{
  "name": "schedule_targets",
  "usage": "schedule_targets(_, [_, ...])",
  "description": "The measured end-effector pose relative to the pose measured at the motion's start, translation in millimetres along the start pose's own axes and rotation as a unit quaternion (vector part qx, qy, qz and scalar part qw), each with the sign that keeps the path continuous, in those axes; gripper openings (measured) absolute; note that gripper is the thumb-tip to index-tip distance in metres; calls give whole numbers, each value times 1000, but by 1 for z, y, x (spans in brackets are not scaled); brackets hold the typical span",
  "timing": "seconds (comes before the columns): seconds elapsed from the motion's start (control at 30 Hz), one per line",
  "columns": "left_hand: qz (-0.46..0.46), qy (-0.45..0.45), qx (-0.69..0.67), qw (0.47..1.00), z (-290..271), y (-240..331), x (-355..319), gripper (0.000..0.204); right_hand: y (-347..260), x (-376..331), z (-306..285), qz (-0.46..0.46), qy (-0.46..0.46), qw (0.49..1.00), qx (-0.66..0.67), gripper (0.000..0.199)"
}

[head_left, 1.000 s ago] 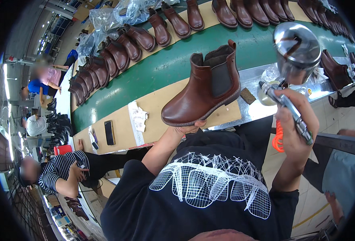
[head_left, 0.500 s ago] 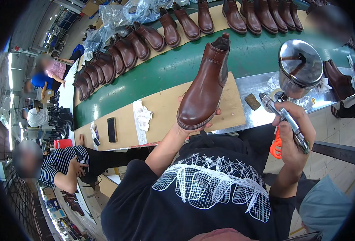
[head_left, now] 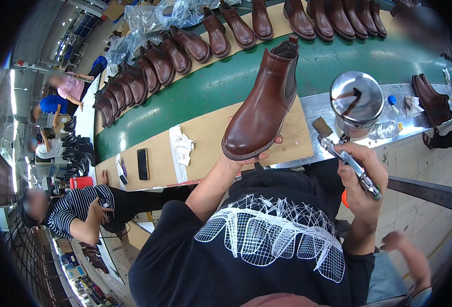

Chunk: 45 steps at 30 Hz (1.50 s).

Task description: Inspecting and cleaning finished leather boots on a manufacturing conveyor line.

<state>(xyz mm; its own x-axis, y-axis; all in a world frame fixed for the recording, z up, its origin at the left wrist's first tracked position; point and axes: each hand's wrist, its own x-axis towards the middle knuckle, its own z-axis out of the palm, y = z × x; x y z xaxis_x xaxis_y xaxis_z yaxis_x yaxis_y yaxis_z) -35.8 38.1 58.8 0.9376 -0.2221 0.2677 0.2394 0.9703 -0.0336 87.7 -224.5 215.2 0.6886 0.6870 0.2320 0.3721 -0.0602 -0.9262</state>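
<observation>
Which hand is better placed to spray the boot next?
Right. The right hand grips the spray gun beside the boot; the left hand is busy holding the boot from beneath.

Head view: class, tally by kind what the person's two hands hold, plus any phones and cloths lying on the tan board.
brown boot, in the left hand: 1
spray gun, in the right hand: 1
black phone: 1
white cloth: 1
Total: 4
</observation>
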Motion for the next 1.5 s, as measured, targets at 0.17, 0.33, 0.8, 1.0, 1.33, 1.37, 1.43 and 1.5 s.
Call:
schedule_targets(0.17, [-32, -15, -32, 999, 10, 3, 5, 86, 16, -6, 1, 23, -18, 999, 12, 22])
schedule_targets(0.33, [102, 100, 148, 979, 12, -6, 7, 85, 20, -9, -4, 48, 26, 998, 31, 22])
schedule_targets(0.8, [122, 283, 272, 912, -10, -8, -10, 95, -3, 12, -5, -55, 75, 995, -18, 24])
schedule_targets(1.0, [113, 296, 283, 905, -12, -7, -11, 93, 10, 10, -8, -16, 78, 997, 13, 20])
schedule_targets(1.33, [237, 342, 375, 828, -2, -14, 7, 70, 7, 10, -7, -22, 72, 997, 11, 26])
schedule_targets(1.37, [250, 354, 397, 809, -1, -15, 9, 73, 7, 9, -6, -19, 67, 998, 11, 27])
schedule_targets(1.43, [241, 365, 419, 796, 6, -16, 11, 75, 8, 9, -4, -17, 71, 997, 5, 28])
schedule_targets(1.5, [231, 375, 441, 782, 9, -17, 13, 77, 8, 7, -3, -16, 60, 998, -6, 28])
